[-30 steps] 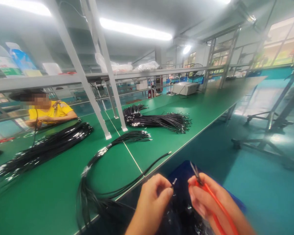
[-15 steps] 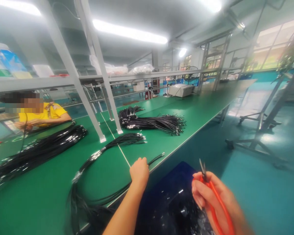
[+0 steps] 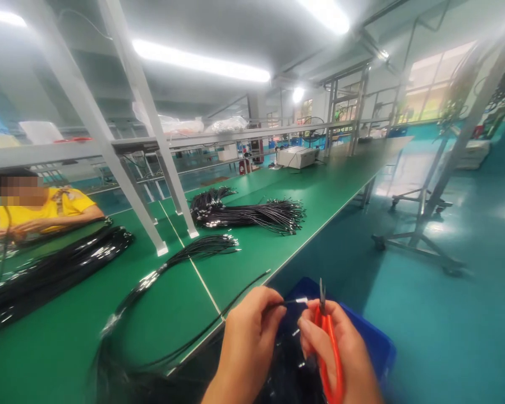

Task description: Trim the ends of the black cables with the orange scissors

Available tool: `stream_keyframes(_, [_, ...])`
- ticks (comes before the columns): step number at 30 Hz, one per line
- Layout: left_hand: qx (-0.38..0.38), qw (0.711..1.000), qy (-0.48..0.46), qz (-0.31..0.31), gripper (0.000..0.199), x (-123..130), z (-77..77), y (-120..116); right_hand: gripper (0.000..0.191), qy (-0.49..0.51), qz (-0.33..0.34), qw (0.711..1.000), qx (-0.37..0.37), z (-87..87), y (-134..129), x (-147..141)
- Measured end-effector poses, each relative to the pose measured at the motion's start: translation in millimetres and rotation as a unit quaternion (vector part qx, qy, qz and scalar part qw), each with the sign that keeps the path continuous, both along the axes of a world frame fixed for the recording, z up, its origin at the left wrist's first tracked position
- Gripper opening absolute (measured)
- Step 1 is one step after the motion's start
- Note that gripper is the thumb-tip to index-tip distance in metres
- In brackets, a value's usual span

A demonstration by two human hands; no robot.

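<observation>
My left hand [image 3: 252,331] pinches a thin black cable [image 3: 289,302] near its end, over the front edge of the green table. A small white tag or sleeve [image 3: 302,301] sits at that end. My right hand [image 3: 336,342] is wrapped round red-handled scissors [image 3: 335,365], blades pointing up, and its fingertips are at the white piece. Another cable [image 3: 235,297] runs along the table edge, behind my left hand. A bundle of black cables [image 3: 174,259] curves over the table at my left. Beneath my hands is a blue bin [image 3: 376,342] with dark, shiny contents.
More cable bundles [image 3: 252,216] lie further along the green table [image 3: 332,196]. Grey shelf posts [image 3: 151,112] rise from it. Across the table at left, a person in a yellow shirt [image 3: 67,202] works beside a thick cable bundle [image 3: 63,269]. A wheeled metal stand [image 3: 421,241] is at right.
My left hand has moved right and now holds a cable end. My right hand has come left with the scissors, close to it. The view has swung slightly to the right.
</observation>
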State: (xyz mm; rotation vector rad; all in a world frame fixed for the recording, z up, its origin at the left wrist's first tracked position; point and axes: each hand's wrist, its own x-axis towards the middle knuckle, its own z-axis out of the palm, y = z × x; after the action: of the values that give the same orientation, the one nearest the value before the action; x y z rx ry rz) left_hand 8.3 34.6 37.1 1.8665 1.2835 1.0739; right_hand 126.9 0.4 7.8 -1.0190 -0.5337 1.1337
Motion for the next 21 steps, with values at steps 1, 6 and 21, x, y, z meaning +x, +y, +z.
stream_keyframes(1, [-0.009,1.0,-0.024,-0.008,0.009,0,-3.5,-7,0.035,0.009,-0.01,1.0,0.008,1.1,-2,-1])
stream_keyframes(6, [-0.114,0.985,-0.116,-0.057,0.024,-6,-22.9,-21,0.035,0.04,-0.03,0.998,0.046,9.4,-11,-6])
stream_keyframes(21, [-0.16,0.975,-0.145,-0.061,0.025,-12,-37.2,-35,0.023,0.151,0.092,0.984,-0.009,7.2,-16,-5])
